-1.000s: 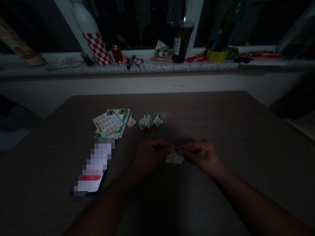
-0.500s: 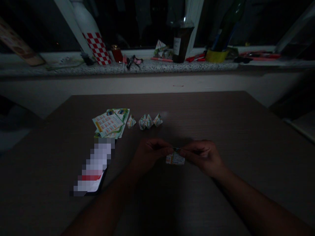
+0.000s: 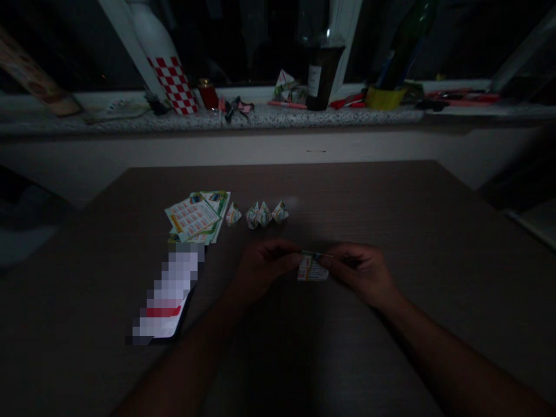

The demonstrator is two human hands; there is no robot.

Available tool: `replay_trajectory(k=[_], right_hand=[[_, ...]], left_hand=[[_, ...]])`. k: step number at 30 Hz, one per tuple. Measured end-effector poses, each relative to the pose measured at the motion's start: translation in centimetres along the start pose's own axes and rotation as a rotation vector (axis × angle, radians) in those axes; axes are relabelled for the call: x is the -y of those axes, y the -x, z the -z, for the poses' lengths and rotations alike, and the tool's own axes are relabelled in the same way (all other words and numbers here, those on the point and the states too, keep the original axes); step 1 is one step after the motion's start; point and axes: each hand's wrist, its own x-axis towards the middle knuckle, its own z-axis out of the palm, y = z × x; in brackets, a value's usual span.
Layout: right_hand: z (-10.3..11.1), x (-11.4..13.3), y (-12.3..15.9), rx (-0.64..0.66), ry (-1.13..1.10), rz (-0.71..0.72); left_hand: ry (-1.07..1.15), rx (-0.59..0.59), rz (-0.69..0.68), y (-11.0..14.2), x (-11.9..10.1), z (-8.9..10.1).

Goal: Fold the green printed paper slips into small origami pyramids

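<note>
Between my two hands is a small folded piece of printed paper (image 3: 313,270), with orange and green print and lines of text facing me. My left hand (image 3: 267,267) pinches its upper left edge between thumb and fingers. The upper right edge is pinched by my right hand (image 3: 357,267). Beyond my hands stand several small folded paper pieces (image 3: 264,215) in a row, pointed in shape, made of similar printed paper. To their left lies a fanned stack of printed paper sheets (image 3: 193,217).
A phone (image 3: 167,301) with a lit, blurred screen lies on the brown table (image 3: 369,197) beside my left forearm. Along the granite sill (image 3: 278,117) stand a red-checked white bottle (image 3: 174,81), a dark cup (image 3: 320,78), a green bottle (image 3: 403,46) and small clutter.
Both hands have raised the folded paper slightly away from me. My fingers have shifted at its top edge, so more of the printed face shows.
</note>
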Motion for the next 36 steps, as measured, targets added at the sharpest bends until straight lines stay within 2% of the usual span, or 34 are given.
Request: replay_trajectory(k=[5, 10, 17, 22, 25, 29, 36], right_hand=[[0.1, 0.0, 0.1, 0.004, 0.109, 0.116], [0.2, -0.2, 0.0, 0.052, 0.128, 0.224], [0.2, -0.3, -0.3, 0.083, 0.183, 0.389], [-0.1, -0.1, -0.3, 0.074, 0.278, 0.472], [-0.4, -0.1, -0.4, 0.114, 0.303, 0.526], [-0.6, -0.3, -0.6, 0.123, 0.307, 0.612], [-0.8, 0.3, -0.6, 0.137, 0.34, 0.613]], left_hand=[[-0.238, 0.005, -0.161, 0.3, -0.1, 0.3], [-0.433, -0.011, -0.256, 0.6, -0.2, 0.4], [-0.777, 0.045, -0.524, 0.6, -0.2, 0.4], [-0.951, 0.09, -0.575, 0.3, 0.5, 0.0], [-1.011, 0.126, -0.609, 0.2, 0.8, -0.4], [-1.051, 0.14, -0.745, 0.4, 0.9, -0.7], [-1.042, 0.182, -0.82, 0.8, 0.9, -1.0]])
